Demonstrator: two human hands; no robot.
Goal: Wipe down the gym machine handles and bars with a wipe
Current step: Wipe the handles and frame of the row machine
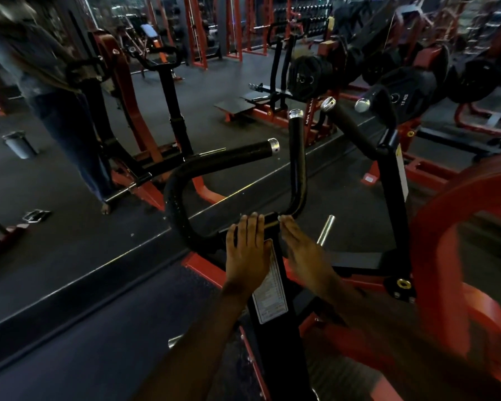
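Head view of a gym machine. The left hand (248, 250) lies flat with straight fingers on the black upright post (275, 328), its fingertips reaching the low middle of the curved black handlebar (177, 198). The right hand (304, 253) is also released, fingers extended, its fingertips touching the same bar just beside the left hand. No wipe can be made out under either hand in the dim light. The handlebar rises on both sides to chrome-capped ends (273, 146). A white label (271, 296) sits on the post between the wrists. Black weight plates (402, 85) hang on the red frame (446, 215) to the right.
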